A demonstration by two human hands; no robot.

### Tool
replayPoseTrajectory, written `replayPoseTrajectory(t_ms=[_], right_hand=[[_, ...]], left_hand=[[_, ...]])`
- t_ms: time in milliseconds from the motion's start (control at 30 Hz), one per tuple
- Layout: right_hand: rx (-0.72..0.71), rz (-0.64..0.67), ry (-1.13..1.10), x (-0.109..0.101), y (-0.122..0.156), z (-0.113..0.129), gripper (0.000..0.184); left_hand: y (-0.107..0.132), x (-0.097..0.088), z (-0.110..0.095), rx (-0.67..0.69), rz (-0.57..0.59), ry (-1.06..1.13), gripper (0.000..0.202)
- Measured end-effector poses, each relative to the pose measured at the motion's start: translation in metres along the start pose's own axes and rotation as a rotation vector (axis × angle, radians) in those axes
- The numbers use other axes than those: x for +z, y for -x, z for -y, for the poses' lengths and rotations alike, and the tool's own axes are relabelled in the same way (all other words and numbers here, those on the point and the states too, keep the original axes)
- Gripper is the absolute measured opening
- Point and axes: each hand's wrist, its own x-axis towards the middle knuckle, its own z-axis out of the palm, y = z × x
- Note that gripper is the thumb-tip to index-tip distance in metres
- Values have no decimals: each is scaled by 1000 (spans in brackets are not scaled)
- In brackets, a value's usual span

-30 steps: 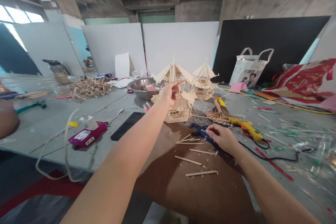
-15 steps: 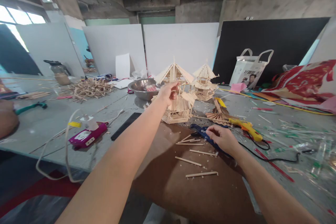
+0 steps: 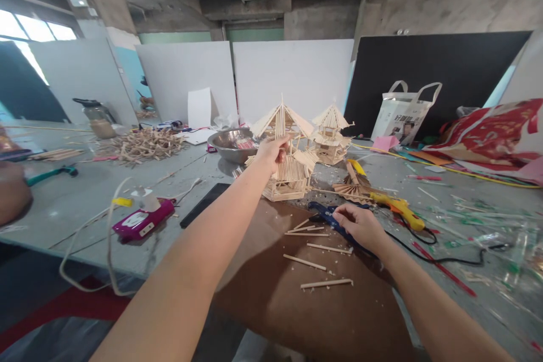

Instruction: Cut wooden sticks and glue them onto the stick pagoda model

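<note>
Head view: left hand (image 3: pixel 271 155) half-curled at stick model (image 3: pixel 291 174) on desk (image 3: pixel 89 195); right hand (image 3: pixel 358 225) near-pinched by blue tool (image 3: pixel 323 210). Can't tell either's hold. Stray left-hand bump could skew roof (image 3: pixel 281 120)!

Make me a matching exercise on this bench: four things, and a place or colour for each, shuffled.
Things:
1. Left hand
2. Power strip
3. Right hand
4. Bag

Place or colour:
A. In front of the black board
B. At the front model
C. Purple
D. At the blue tool

Pairs: 1-B, 2-C, 3-D, 4-A
</note>
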Motion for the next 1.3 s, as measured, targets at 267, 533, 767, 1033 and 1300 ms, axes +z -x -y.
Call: replayPoseTrajectory(t_ms=[267,533,767,1033,1300], right_hand=[[-9,-11,-3,1,-1,-1,29],[-11,-16,3,1,0,0,29],[-7,-16,0,0,0,0,29],[-10,-64,29,-2,-3,-2,27],[275,-509,372,-40,-12,-33,28]], left_hand=[[-1,1,0,-1,-5,8,11],[-2,1,-1,-9,14,15,10],[-2,1,-2,0,13,15,9],[3,3,-2,-43,43,76,12],[48,-4,30,-70,200,-53,15]])
